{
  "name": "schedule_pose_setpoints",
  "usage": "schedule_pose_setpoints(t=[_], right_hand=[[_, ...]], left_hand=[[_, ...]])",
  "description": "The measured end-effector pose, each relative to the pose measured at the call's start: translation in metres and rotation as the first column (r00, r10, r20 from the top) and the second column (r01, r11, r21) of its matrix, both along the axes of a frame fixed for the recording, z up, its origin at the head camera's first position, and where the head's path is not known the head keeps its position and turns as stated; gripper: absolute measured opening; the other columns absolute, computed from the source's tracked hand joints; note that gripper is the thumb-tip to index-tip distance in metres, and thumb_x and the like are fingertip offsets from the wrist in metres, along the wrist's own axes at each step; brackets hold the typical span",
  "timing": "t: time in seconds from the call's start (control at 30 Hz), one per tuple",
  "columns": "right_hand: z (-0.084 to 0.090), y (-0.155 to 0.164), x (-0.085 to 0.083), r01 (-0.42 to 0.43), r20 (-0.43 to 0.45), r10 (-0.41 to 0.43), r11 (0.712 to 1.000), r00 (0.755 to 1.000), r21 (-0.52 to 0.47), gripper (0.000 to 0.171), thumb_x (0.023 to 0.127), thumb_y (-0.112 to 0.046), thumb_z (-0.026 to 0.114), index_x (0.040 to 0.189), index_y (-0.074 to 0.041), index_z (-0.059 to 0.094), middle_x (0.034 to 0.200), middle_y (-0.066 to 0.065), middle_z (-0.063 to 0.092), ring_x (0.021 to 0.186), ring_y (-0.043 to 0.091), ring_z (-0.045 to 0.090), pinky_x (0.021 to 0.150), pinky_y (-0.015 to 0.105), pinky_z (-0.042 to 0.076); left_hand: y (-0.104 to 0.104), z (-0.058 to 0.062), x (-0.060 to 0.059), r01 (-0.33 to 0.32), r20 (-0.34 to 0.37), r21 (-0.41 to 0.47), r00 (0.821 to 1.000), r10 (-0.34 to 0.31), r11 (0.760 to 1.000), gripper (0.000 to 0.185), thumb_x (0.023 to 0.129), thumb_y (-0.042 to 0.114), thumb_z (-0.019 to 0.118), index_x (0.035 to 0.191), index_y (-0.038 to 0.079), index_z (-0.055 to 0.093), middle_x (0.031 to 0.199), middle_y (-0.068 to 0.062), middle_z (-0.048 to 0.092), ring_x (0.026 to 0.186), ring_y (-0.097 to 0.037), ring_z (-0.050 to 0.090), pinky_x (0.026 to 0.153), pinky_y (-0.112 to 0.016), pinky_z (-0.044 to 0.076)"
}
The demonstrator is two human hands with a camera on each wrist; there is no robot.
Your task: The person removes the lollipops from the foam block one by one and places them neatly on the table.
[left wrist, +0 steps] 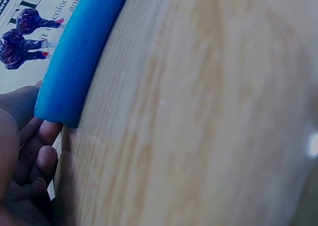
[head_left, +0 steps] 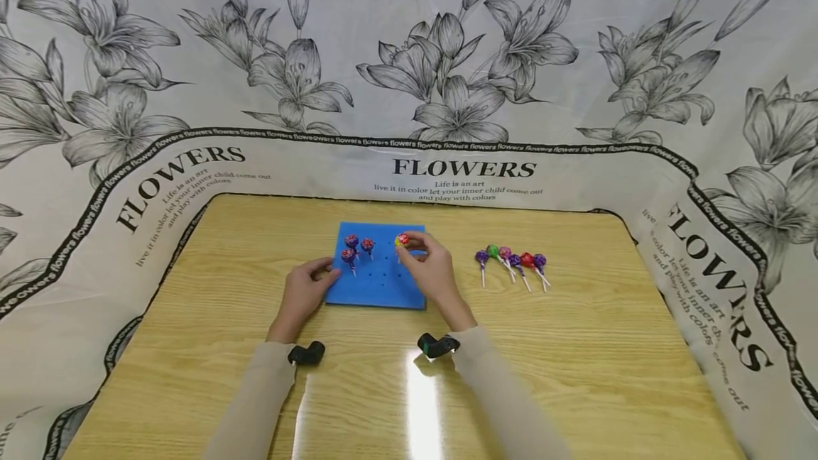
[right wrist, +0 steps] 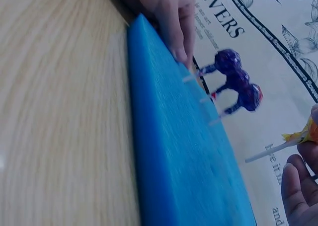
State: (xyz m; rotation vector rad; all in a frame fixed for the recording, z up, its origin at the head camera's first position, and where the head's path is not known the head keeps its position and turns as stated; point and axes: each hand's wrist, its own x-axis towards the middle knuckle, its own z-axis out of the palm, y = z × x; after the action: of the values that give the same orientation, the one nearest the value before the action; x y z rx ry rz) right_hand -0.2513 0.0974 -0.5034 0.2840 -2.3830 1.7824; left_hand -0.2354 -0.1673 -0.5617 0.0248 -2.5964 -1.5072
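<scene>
A blue foam board [head_left: 377,289] with small holes lies on the table. Three lollipops in dark purple and red wrappers stand in its left part, among them a front one [head_left: 348,255] and one to the right [head_left: 367,245]. My left hand [head_left: 305,293] grips the board's left edge between thumb and fingers; the left wrist view shows the foam corner [left wrist: 59,107] there. Over the board's right part, my right hand [head_left: 431,268] pinches a red and yellow lollipop [head_left: 401,240] by its wrapped head. Its white stick [right wrist: 271,151] points at the foam, its end apart from the surface.
Right of the board lies a row of several loose lollipops, including a green one [head_left: 493,251], a red one [head_left: 527,260] and purple ones, sticks toward me. A flower-printed cloth [head_left: 460,194] closes off the wooden table [head_left: 575,346] at the back and sides.
</scene>
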Motion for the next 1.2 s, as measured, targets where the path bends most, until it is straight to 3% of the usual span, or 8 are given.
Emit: schedule_pose_setpoints(t=[0.27,0.47,0.6,0.83,1.07,1.2], right_hand=[[0.006,0.035,-0.001,0.022,-0.011,-0.022,0.998,1.000,0.056,0.037,0.097,-0.021,0.074,0.130,-0.006,0.068,0.116,0.015,0.073,0.109,0.028,0.068,0.087,0.043,0.056],[0.005,0.060,-0.001,0.039,-0.014,-0.038,0.994,0.999,0.101,0.037,0.097,-0.018,0.074,0.131,-0.005,0.067,0.117,0.014,0.072,0.111,0.027,0.067,0.088,0.044,0.055],[0.006,0.077,0.001,0.064,-0.021,-0.062,0.988,0.998,0.140,0.039,0.097,-0.020,0.073,0.132,-0.004,0.066,0.117,0.015,0.072,0.110,0.028,0.067,0.087,0.038,0.054],[0.008,0.110,0.002,0.117,-0.024,-0.115,0.974,0.993,0.193,0.038,0.098,-0.024,0.073,0.131,-0.005,0.067,0.113,0.015,0.072,0.102,0.026,0.068,0.080,0.016,0.051],[0.010,0.148,0.002,0.178,-0.051,-0.170,0.952,0.984,0.248,0.036,0.099,-0.024,0.070,0.129,-0.005,0.068,0.114,0.016,0.072,0.095,0.005,0.062,0.079,0.011,0.049],[0.014,0.169,0.003,0.217,-0.067,-0.206,0.928,0.976,0.303,0.038,0.101,-0.028,0.067,0.130,-0.003,0.067,0.115,0.018,0.072,0.099,0.007,0.062,0.079,0.008,0.046]], left_hand=[[0.000,0.001,0.000,-0.002,0.013,-0.006,1.000,0.002,1.000,0.040,0.095,0.027,0.076,0.128,0.004,0.072,0.108,-0.011,0.075,0.090,-0.018,0.067,0.078,-0.029,0.052],[0.000,0.001,0.001,-0.003,0.011,-0.006,1.000,0.003,1.000,0.038,0.096,0.026,0.076,0.127,0.004,0.073,0.108,-0.011,0.075,0.091,-0.019,0.066,0.079,-0.030,0.052],[0.001,0.001,0.001,-0.001,0.009,-0.010,1.000,0.001,1.000,0.039,0.095,0.026,0.076,0.127,0.004,0.073,0.108,-0.011,0.075,0.090,-0.018,0.066,0.078,-0.029,0.051],[0.001,0.001,0.002,0.002,0.026,0.010,1.000,-0.003,1.000,0.039,0.096,0.027,0.076,0.128,0.005,0.072,0.108,-0.011,0.075,0.087,-0.018,0.064,0.076,-0.029,0.050],[0.001,0.000,0.001,-0.008,0.024,0.007,1.000,0.008,1.000,0.038,0.095,0.027,0.076,0.127,0.005,0.073,0.107,-0.011,0.075,0.087,-0.016,0.063,0.075,-0.026,0.049],[0.001,0.000,0.001,-0.007,0.020,0.005,1.000,0.007,1.000,0.038,0.096,0.026,0.076,0.126,0.004,0.073,0.107,-0.011,0.075,0.087,-0.017,0.062,0.075,-0.027,0.049]])
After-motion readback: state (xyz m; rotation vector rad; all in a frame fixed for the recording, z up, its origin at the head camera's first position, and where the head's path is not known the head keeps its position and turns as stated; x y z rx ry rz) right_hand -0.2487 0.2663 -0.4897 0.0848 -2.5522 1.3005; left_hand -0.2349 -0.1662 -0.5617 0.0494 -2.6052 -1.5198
